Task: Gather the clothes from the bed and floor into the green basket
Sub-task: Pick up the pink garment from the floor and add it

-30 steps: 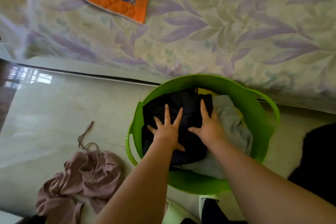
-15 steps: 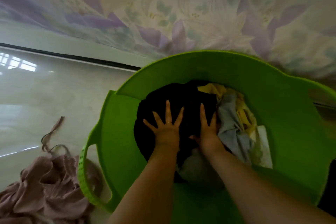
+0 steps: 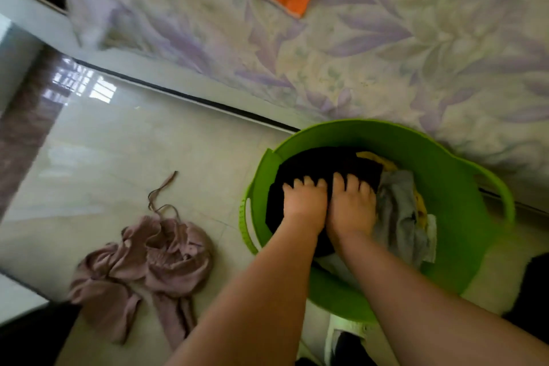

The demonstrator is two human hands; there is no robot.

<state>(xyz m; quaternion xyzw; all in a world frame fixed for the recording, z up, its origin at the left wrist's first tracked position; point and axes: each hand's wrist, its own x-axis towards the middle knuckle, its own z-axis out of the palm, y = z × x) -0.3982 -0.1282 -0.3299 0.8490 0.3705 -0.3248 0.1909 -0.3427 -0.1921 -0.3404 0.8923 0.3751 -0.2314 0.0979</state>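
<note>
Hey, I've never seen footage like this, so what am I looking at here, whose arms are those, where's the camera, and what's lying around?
There is no machine here. A person wears a camera on the head, looking down at their own bare arms. Both hands, left hand and right hand, grip a black garment inside the green basket, fingers curled into it. Beside it in the basket lie a grey cloth and something yellow. The basket stands on a shiny tiled floor next to a bed with a flowered sheet. A pink garment lies crumpled on the floor, left of the basket.

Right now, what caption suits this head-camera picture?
Both hands, left and right, pressing black garment into green basket; pink garment on floor.
</note>
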